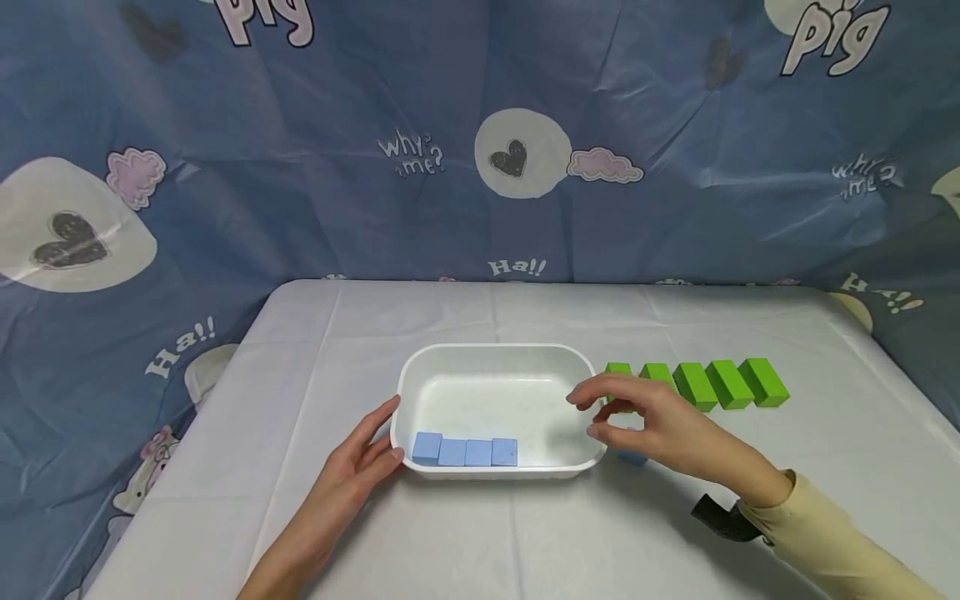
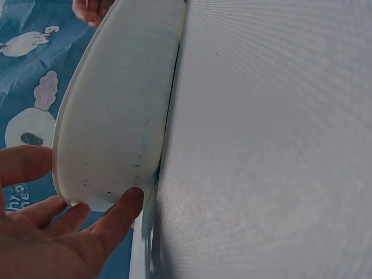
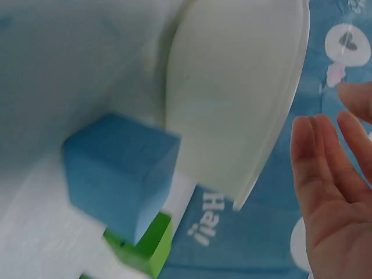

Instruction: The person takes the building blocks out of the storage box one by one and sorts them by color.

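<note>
A white plastic tray [image 1: 495, 472] stands on the covered table, with a row of several light blue blocks [image 1: 453, 452] along its near side. My left hand [image 1: 352, 467] touches the tray's left end, fingers spread and fairly straight, as the left wrist view also shows. Above the tray's right rim hovers my right hand [image 1: 660, 425]. Its thumb and index finger are bent with a gap between them, and nothing is held. Another blue block [image 3: 122, 171] sits outside the tray, mostly hidden under the right hand in the head view.
Several green blocks [image 1: 727, 385] stand in a row to the right of the tray, the leftmost partly behind my right hand. White cloth [image 1: 337, 333] covers the table. A blue printed curtain [image 1: 420, 217] hangs behind it.
</note>
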### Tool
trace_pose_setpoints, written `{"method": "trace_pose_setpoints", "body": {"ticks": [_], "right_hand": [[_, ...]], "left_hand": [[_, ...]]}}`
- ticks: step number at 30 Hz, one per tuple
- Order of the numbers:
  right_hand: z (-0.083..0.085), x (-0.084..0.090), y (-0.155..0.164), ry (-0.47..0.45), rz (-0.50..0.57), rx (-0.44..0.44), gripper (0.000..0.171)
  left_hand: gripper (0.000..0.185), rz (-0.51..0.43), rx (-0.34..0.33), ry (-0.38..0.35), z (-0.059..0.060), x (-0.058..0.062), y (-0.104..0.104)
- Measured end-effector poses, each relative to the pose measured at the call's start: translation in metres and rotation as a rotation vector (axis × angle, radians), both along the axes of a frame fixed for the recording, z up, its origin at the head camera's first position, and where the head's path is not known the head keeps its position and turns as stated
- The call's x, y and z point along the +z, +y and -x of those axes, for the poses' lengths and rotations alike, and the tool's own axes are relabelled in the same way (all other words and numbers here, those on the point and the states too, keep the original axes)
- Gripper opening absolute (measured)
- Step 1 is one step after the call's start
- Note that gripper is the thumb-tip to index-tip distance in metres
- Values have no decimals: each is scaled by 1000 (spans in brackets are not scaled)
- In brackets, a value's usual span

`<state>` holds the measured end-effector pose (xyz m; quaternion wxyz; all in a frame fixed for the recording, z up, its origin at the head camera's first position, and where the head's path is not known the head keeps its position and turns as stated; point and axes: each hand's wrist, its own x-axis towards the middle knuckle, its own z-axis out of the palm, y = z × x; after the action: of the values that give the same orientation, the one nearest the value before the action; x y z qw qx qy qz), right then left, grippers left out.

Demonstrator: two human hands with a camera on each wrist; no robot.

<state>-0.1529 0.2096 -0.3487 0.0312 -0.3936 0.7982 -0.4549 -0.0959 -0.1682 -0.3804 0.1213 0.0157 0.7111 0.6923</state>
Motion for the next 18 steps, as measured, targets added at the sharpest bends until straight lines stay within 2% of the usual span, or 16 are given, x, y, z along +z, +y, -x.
{"method": "trace_pose_setpoints", "body": {"ticks": [14, 18], "right_hand": [[11, -1, -40, -74, -220, 102, 34], [14, -4, -49, -133, -250, 127, 37]], "left_hand": [[62, 29, 9, -15, 1, -1, 0], [62, 33, 15, -22, 2, -2, 1]]}}
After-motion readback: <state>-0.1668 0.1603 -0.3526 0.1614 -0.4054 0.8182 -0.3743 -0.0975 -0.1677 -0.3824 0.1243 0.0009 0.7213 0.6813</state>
